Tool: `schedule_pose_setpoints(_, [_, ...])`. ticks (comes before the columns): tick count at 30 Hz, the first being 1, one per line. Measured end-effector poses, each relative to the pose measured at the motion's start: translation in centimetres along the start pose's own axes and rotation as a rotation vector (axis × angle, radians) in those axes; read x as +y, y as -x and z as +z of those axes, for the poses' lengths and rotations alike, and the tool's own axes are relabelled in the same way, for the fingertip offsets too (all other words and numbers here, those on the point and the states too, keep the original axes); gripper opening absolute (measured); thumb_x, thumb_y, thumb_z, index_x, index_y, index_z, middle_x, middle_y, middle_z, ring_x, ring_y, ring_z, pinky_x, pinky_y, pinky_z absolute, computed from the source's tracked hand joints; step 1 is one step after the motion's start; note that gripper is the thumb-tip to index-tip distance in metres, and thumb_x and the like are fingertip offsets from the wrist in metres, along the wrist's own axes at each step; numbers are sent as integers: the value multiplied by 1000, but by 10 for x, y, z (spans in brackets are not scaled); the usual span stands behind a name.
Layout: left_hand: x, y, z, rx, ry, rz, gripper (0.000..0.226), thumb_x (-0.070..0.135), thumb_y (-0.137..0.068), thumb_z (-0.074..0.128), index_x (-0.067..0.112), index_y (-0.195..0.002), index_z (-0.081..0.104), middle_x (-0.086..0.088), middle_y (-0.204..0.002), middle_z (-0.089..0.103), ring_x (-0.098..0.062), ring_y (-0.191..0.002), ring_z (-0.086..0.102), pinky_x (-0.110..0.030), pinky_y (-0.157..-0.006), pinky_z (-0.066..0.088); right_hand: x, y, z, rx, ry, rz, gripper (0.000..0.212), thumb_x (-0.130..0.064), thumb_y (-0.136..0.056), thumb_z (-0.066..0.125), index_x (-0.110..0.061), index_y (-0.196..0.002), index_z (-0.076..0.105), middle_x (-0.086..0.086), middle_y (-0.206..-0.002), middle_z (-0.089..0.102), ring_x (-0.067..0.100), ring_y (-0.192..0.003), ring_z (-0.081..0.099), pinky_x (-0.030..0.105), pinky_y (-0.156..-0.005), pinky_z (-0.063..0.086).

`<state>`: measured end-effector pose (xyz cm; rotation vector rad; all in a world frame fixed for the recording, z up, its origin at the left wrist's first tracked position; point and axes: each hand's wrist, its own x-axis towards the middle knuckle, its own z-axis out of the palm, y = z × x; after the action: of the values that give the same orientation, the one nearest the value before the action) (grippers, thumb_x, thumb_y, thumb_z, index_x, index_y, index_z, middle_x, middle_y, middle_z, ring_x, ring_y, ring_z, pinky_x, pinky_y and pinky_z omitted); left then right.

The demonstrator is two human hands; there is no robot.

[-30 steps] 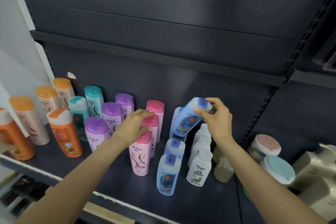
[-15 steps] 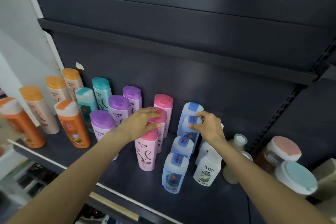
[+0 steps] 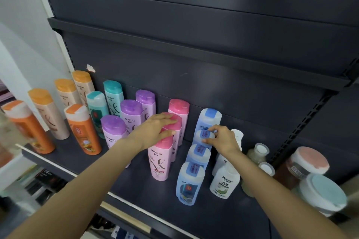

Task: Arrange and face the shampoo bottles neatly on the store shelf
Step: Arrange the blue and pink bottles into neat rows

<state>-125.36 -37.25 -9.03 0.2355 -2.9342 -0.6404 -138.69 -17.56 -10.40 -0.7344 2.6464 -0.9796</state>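
Dark shelf (image 3: 136,186), white wall (image 3: 23,25)

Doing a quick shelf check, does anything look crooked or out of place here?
Nothing stands out. The blue-capped pale blue bottles stand in one upright row, the right hand pinching the third from the front. Pink-capped pink bottles line up too, under the left hand.

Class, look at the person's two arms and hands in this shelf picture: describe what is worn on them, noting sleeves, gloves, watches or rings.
Both forearms are bare, with no sleeve in view. The left hand and right hand wear no gloves, and no watch, bracelet or ring shows.
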Motion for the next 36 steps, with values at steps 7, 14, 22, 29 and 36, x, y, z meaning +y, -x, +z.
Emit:
schedule_pose_setpoints(7, [1,-1,-5,11,-38,-5,47,38,-92,54,23,-136,49,3,-145,41,-18,-134,36,-37,-112,30,-3,-5,-21,203,71,-150,37,-20,-84,70,-10,-119,62,8,-116,62,23,-108,58,30,-92,45])
schedule_pose_setpoints(14, [7,-4,-8,29,-62,-36,48,41,-92,53,26,-137,48,5,-145,40,-19,-134,34,-34,-110,28,-8,-39,-29,114,207,-157,58,-24,-86,68,-11,-137,44,12,-136,45,28,-126,43,35,-101,37])
schedule_pose_setpoints(22, [6,-5,-7,-11,-73,-45,49,40,-93,50,26,-139,44,5,-149,35,-19,-136,30,-35,-112,27,-13,-49,-17,36,132,-98,47,-19,-82,71,-7,-125,54,15,-125,51,27,-111,53,28,-89,41])
schedule_pose_setpoints(29, [6,-6,-7,-20,-96,-39,48,39,-94,51,26,-139,45,5,-148,36,-19,-135,32,-35,-112,27,-15,-46,-22,33,20,-65,49,-14,-86,66,-8,-132,50,11,-130,55,26,-119,51,26,-93,40])
schedule_pose_setpoints(36, [9,-12,-13,-63,-106,-61,47,43,-93,50,23,-135,49,0,-142,45,-21,-130,38,-42,-108,34,-45,-22,-55,182,-104,-230,43,-10,-86,65,-10,-127,55,10,-122,60,24,-113,56,26,-93,42])
